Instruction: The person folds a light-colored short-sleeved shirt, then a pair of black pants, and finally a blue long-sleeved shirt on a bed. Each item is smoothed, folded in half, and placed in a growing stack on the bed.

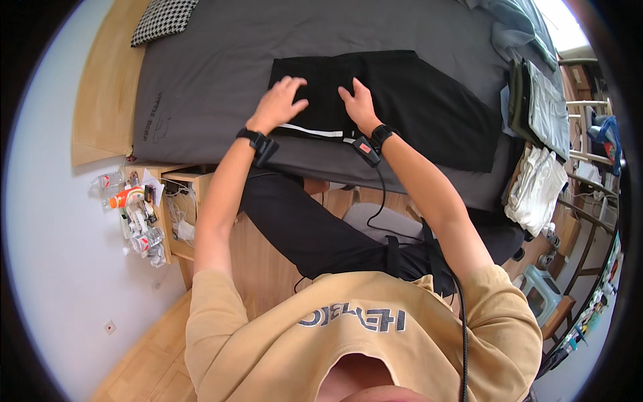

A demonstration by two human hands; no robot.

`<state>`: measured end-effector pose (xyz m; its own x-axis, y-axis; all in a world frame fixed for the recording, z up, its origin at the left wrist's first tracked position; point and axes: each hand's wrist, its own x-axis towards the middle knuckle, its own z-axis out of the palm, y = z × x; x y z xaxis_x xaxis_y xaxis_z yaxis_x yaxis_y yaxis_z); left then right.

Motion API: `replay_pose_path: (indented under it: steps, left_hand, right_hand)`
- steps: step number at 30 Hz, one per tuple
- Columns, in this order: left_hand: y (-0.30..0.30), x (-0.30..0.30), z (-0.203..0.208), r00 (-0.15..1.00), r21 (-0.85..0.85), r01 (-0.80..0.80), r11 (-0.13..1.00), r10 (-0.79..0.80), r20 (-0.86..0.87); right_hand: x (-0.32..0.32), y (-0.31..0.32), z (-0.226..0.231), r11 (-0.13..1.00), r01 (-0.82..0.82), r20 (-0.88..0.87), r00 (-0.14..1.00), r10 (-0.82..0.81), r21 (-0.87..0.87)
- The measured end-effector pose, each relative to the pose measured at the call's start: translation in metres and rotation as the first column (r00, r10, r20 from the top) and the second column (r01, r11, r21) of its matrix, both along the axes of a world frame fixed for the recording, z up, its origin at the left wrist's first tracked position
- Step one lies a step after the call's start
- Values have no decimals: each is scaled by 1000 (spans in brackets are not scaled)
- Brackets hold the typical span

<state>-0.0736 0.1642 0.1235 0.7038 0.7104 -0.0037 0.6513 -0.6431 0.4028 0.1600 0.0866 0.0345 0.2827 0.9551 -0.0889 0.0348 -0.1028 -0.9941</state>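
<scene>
A black garment (429, 107) with a white stripe along part of its near edge lies spread flat on the dark grey bed sheet (221, 60). It looks like shorts or trousers, but I cannot tell which. Over its left end is my left hand (276, 106), fingers apart and holding nothing. My right hand (360, 107) is at the garment's middle, thumb and fingers spread, with nothing in it. Whether either palm touches the cloth is hard to tell. Both wrists wear black straps with small devices.
Folded clothes (546, 110) are stacked at the bed's right edge, with a white folded pile (532, 191) nearer me. A checked pillow (164, 20) lies far left. Bottles and small items crowd a wooden nightstand (184, 251) at left. A black cable (383, 201) hangs from my right wrist.
</scene>
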Motion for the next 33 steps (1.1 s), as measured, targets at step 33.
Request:
replay_pose_path:
  steps: [33]
  left_hand:
    - [97,99,-45,921,224,346,911,-375,103]
  right_hand:
    - [-38,-64,-5,951,-6,-173,984,-50,-309]
